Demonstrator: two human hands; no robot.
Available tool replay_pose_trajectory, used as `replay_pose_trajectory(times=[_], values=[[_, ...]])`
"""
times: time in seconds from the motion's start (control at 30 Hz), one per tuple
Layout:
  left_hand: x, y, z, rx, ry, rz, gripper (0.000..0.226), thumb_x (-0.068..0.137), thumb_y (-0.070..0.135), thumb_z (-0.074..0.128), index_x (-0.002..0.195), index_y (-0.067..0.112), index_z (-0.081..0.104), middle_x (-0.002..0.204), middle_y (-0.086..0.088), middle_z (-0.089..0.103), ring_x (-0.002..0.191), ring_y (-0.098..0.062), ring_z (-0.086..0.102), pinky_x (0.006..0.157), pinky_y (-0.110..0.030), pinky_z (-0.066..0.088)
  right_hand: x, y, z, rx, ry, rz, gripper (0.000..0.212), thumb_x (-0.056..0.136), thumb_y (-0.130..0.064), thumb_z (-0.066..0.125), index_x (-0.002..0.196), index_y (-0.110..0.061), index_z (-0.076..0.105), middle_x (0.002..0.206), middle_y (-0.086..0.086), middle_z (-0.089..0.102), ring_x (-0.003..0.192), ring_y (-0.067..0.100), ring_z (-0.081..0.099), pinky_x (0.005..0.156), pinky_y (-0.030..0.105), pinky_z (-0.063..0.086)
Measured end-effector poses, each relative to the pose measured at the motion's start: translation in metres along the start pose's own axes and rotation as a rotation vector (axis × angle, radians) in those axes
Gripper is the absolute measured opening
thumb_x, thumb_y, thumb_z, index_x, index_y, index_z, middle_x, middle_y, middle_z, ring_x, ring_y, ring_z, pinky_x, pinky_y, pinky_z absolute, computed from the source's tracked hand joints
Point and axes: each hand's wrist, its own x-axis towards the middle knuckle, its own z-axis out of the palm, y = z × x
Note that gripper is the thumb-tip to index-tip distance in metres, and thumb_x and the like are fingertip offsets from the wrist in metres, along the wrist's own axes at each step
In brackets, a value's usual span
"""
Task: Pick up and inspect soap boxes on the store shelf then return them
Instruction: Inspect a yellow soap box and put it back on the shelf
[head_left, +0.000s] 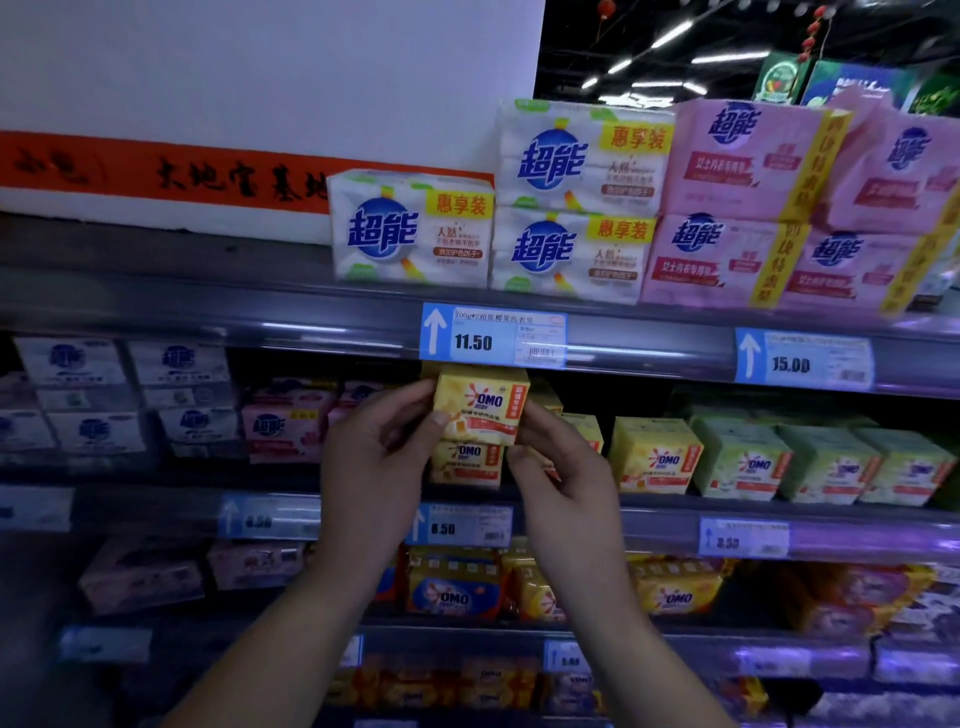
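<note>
Head camera, close in front of a store shelf with several levels. My two bare forearms rise from the bottom of the frame and meet at a yellow soap box printed with a red and blue OMO logo.

My left hand grips the box's left edge, thumb on the front face and fingers curled behind it. My right hand pinches the box's lower right side with curled fingers.

The box is upright, front facing me, at the mouth of the middle shelf, just under a price tag reading 11.50. Directly beneath it sits a second yellow OMO box; I cannot tell whether the two touch.

To the right on the same shelf stands a third yellow OMO box, then a row of pale green OMO boxes. To the left are small pink boxes and white boxes with blue logos, both blurred.

On the top shelf, white soap packs with a round blue logo are stacked beside large pink soap packs, above a price tag reading 15.00. A red banner with black characters runs along the white wall behind.

Below my hands a price tag reads 8.50, and the shelf under it holds orange and yellow OMO bags
</note>
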Motion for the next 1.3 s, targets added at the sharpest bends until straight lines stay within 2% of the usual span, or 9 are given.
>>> replay_pose_trajectory(times=[0.13,0.27,0.47,0.63,0.83,0.93,1.03,1.17,1.3], values=[[0.006,-0.011,0.003,0.024,-0.005,-0.069,0.033,0.095,0.006,0.072,0.123,0.022,0.075,0.113,0.008,0.079,0.106,-0.005,0.073,0.090,-0.028,0.060,0.005,0.007,0.000,-0.046,-0.048,0.004,0.046,0.099,0.002,0.056,0.137,-0.023,0.066,0.119,-0.018,0.074,0.110,-0.009,0.066,0.084,0.005,0.050],[0.013,-0.015,0.001,0.104,0.010,-0.045,0.028,0.095,0.008,0.072,0.120,0.021,0.074,0.110,0.014,0.077,0.101,0.004,0.072,0.086,-0.017,0.059,0.007,0.006,0.003,-0.061,-0.105,0.016,0.052,0.099,0.005,0.054,0.138,-0.028,0.061,0.113,-0.038,0.070,0.109,-0.017,0.063,0.083,0.003,0.049],[0.004,-0.009,0.000,0.114,0.056,-0.035,0.032,0.090,0.008,0.077,0.118,0.020,0.067,0.112,0.009,0.074,0.105,-0.001,0.070,0.089,-0.019,0.056,-0.009,0.014,-0.015,-0.102,-0.051,0.036,0.048,0.100,-0.004,0.058,0.140,-0.031,0.061,0.126,-0.031,0.066,0.120,-0.015,0.057,0.096,0.009,0.050],[-0.053,-0.003,0.010,0.121,0.047,0.023,0.020,0.096,0.016,0.068,0.108,0.031,0.065,0.109,0.016,0.071,0.103,0.004,0.067,0.085,-0.005,0.050,-0.030,0.035,-0.059,-0.278,0.081,0.091,0.041,0.100,-0.007,0.059,0.127,-0.038,0.061,0.117,-0.029,0.066,0.112,-0.012,0.059,0.081,0.011,0.053],[-0.080,-0.004,0.075,0.165,-0.234,-0.179,0.073,0.098,0.015,0.068,0.158,0.036,0.032,0.147,0.028,0.042,0.121,0.032,0.038,0.095,0.004,0.035,-0.023,0.038,-0.075,-0.307,0.010,0.156,0.059,0.098,-0.007,0.054,0.149,-0.034,0.046,0.139,-0.022,0.055,0.120,-0.023,0.047,0.103,0.020,0.047],[-0.071,-0.002,0.092,0.217,-0.181,-0.175,0.078,0.097,0.017,0.069,0.159,0.038,0.026,0.145,0.030,0.040,0.124,0.027,0.036,0.096,0.003,0.028,-0.010,0.031,-0.075,-0.292,-0.077,0.157,0.064,0.098,-0.005,0.053,0.153,-0.035,0.040,0.136,-0.032,0.049,0.112,-0.032,0.042,0.107,0.015,0.043],[-0.067,0.003,0.099,0.200,-0.143,-0.142,0.072,0.094,0.012,0.072,0.147,0.045,0.037,0.126,0.047,0.047,0.111,0.037,0.042,0.086,0.011,0.032,-0.009,0.028,-0.078,-0.275,-0.113,0.131,0.064,0.097,-0.004,0.054,0.152,-0.036,0.044,0.142,-0.025,0.054,0.124,-0.017,0.050,0.105,0.013,0.044],[-0.077,0.008,0.102,0.120,-0.038,-0.039,0.064,0.090,0.003,0.076,0.145,0.032,0.056,0.137,0.024,0.059,0.123,0.014,0.055,0.095,-0.005,0.048,-0.020,0.028,-0.095,-0.183,-0.109,0.112,0.069,0.101,-0.007,0.058,0.151,-0.049,0.038,0.140,-0.031,0.051,0.113,-0.024,0.051,0.083,0.000,0.047],[-0.087,0.017,0.102,0.071,-0.084,-0.013,0.075,0.082,0.015,0.084,0.146,0.039,0.053,0.137,0.011,0.053,0.122,0.003,0.059,0.089,-0.010,0.053,-0.029,0.022,-0.121,-0.122,-0.109,-0.010,0.072,0.095,-0.004,0.070,0.140,-0.055,0.048,0.128,-0.025,0.053,0.116,-0.006,0.058,0.089,0.008,0.051]])
